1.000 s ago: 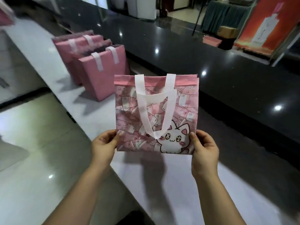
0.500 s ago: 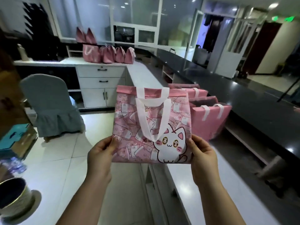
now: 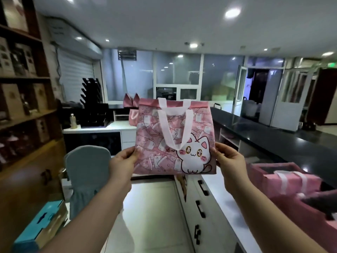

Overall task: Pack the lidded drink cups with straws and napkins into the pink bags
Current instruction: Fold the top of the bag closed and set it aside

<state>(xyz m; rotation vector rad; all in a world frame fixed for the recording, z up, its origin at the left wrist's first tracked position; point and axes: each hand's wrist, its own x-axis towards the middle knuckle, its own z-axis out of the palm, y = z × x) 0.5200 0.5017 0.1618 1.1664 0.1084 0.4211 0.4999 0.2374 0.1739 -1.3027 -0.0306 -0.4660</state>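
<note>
You hold a flat pink fabric tote bag [image 3: 151, 156] upright in the air before you, printed face toward you, with your left hand [image 3: 124, 161] pinching its lower left edge and your right hand [image 3: 229, 161] its lower right edge. It is printed with scattered pale notes and a white cartoon cat at its lower right corner, a plain pink band runs along its top, and its white strap handles hang down over the front. Low at your right lie more pink bags with white handles [image 3: 291, 181], blurred, and further pink bags [image 3: 132, 117] stand far back on the white counter [image 3: 94, 127], partly hidden behind the one you hold.
</note>
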